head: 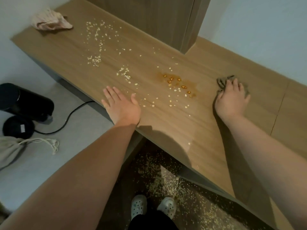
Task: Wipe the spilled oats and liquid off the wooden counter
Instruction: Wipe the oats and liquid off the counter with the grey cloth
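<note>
Many oats point(94, 58) lie strewn over the wooden table point(166, 120) in a long band running from far left toward near right. It ends at an amber puddle point(177, 83) near the middle. The left hand point(122, 107) rests at the near edge, fingers point(109, 93) straight and spread, holding nothing. Right of the puddle, the right hand point(231, 100) grips a crumpled grey cloth point(222, 81), fingers curled into it.
</note>
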